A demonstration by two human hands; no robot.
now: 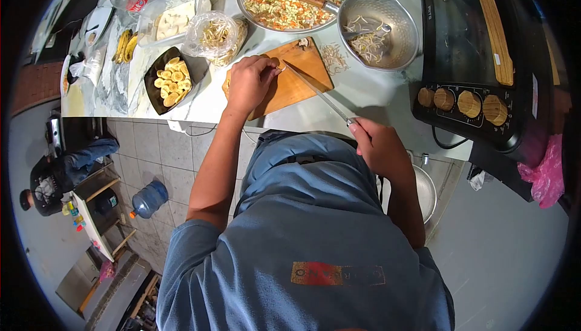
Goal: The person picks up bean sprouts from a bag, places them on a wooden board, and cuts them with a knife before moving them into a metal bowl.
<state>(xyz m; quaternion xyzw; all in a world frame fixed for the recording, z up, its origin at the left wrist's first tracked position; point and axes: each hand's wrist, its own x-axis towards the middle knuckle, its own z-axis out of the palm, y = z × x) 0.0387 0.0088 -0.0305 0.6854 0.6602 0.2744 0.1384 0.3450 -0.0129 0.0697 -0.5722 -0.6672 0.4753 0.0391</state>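
Note:
My right hand [375, 143] grips the handle of a long kitchen knife [321, 93], whose blade slants up and left over a wooden cutting board [302, 92]. With fingers pinched, my left hand [248, 84] holds a small pale piece of food [279, 67] close to the knife tip; its kind is too small to tell. A dark scrap [304, 43] lies at the board's top edge. Left of the board stands a dark square bowl [153, 89] of banana slices [173, 79].
Behind are a plastic bag of bean sprouts [215, 34], a plastic tub [147, 28], a tray of chopped vegetables [284, 10] and a metal bowl [402, 28] with sprouts. An oven [466, 89] stands at right. A person [51, 179] and a water jug [149, 199] are at lower left.

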